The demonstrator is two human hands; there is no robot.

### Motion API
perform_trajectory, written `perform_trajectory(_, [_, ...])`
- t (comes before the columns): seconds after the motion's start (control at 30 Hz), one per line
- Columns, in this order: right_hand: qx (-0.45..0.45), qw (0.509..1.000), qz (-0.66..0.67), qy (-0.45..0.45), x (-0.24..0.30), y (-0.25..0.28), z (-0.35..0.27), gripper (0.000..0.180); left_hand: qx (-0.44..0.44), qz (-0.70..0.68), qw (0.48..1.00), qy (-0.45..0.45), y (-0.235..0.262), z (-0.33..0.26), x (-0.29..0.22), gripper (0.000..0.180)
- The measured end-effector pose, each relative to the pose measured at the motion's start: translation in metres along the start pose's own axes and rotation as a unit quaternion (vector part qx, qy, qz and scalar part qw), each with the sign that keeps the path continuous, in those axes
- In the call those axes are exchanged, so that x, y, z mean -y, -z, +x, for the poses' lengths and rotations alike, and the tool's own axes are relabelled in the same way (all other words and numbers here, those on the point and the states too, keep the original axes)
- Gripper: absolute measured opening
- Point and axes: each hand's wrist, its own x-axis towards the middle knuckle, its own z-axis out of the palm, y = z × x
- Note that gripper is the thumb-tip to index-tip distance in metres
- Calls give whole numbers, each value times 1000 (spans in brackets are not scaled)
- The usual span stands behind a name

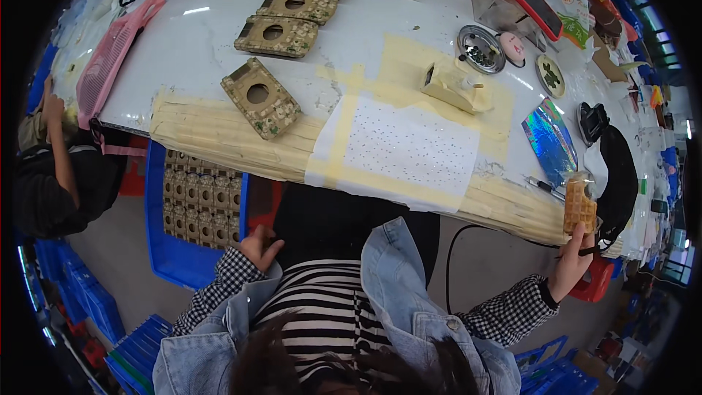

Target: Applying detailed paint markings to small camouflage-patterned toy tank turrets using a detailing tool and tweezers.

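At the table's right end, my right hand (570, 269) is closed on the lower end of a golden-brown waffle (580, 211) in a clear wrapper. My left hand (259, 249) lies by my thigh near the blue crate, thumb apart from the loosely bent fingers, with nothing seen in it. One camouflage-patterned toy tank hull (262, 98) with a round hole lies tilted near the table edge. Behind it stands a row of similar hulls (276, 35). A white sheet with small dots (411, 151) is taped at the front edge.
A blue crate (155, 223) of camouflage hulls stands below the table's left. Nearby are a taped block (455, 88), a round metal dish (481, 50), a shiny blue packet (550, 139) and a black bag (619, 183). A pink basket (115, 58) and another person's arm (61, 153) are at left.
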Motion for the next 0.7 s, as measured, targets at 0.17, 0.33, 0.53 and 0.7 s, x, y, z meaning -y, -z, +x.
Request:
perform_trajectory(0.17, [71, 996, -5, -54, -15, 13, 17, 22, 108, -43, 985, 126, -21, -33, 44, 55])
perform_trajectory(0.33, [106, 993, -7, -53, -9, 12, 25, 28, 169, -57, 979, 101, -7, -18, 27, 40])
perform_trajectory(0.53, [161, 984, -1, -73, -10, 18, 36, 35, 275, -47, 958, -64, 3, -3, 48, 36])
perform_trajectory(0.7, [183, 980, -20, -80, -12, 22, 46, 37, 303, 242, 919, -73, 3, 15, 12, 40])
